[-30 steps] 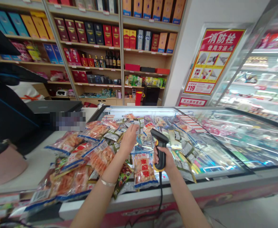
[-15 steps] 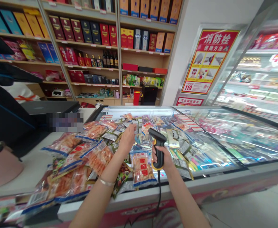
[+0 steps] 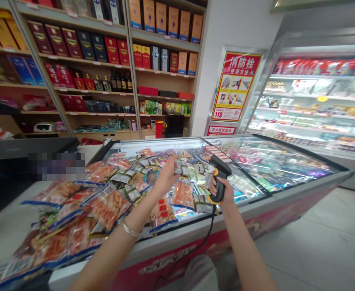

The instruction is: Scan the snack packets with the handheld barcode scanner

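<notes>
My right hand [image 3: 225, 193] is wrapped round the handle of a black and yellow barcode scanner [image 3: 221, 171], its cable hanging down over the freezer's front. My left hand [image 3: 167, 174], with a bangle on the wrist, is closed on the edge of a small silvery snack packet [image 3: 182, 167]. Below the hands a clear bag with red print [image 3: 163, 212] and an orange-coloured snack packet [image 3: 182, 193] lie on the glass. More bags of orange-brown snacks [image 3: 108, 206] are heaped to the left of my left forearm.
The packets lie on a glass-topped chest freezer [image 3: 289, 161] that stretches to the right. A grey counter [image 3: 1, 226] with a dark machine is at the left. Shelves of boxes and bottles [image 3: 88, 91] stand behind, and a lit refrigerated cabinet [image 3: 317, 99] is at the right.
The view has swung to the right. Both hands have shifted right over the freezer, the left with its packet and the right with the scanner, which now tilts more.
</notes>
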`<action>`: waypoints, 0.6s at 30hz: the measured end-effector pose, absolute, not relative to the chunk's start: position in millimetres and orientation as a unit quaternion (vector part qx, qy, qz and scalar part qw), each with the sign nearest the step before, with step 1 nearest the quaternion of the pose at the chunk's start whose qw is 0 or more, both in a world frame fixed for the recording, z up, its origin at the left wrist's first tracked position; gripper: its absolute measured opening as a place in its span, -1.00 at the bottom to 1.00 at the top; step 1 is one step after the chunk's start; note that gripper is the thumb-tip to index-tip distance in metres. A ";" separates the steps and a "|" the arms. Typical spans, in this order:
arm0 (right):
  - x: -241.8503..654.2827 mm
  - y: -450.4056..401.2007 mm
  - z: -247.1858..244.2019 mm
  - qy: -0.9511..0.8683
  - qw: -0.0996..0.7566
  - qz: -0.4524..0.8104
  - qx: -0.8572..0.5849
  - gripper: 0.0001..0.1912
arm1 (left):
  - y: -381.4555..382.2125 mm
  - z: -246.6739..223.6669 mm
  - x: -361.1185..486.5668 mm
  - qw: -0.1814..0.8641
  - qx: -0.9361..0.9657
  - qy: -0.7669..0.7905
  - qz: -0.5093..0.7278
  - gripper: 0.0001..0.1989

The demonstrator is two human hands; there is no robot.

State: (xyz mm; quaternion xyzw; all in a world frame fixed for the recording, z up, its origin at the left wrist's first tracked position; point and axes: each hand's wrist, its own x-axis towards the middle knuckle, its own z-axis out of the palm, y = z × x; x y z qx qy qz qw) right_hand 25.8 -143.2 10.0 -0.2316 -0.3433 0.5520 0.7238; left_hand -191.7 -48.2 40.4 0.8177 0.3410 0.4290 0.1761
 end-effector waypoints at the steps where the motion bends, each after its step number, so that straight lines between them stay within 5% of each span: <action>1: 36.4 -145.6 8.9 -0.338 0.734 0.539 -0.236 -0.80 | -51.7 36.6 -171.7 0.207 0.825 0.328 0.411 -0.39; 9: 105.5 -141.4 -25.6 -0.289 0.772 0.484 -0.294 -0.77 | -44.6 -14.4 -43.3 0.300 0.838 0.396 0.226 0.04; 18: 163.3 -118.7 -45.5 -0.251 0.780 0.476 -0.319 -0.72 | -15.6 -26.5 16.2 0.283 0.831 0.447 0.170 0.02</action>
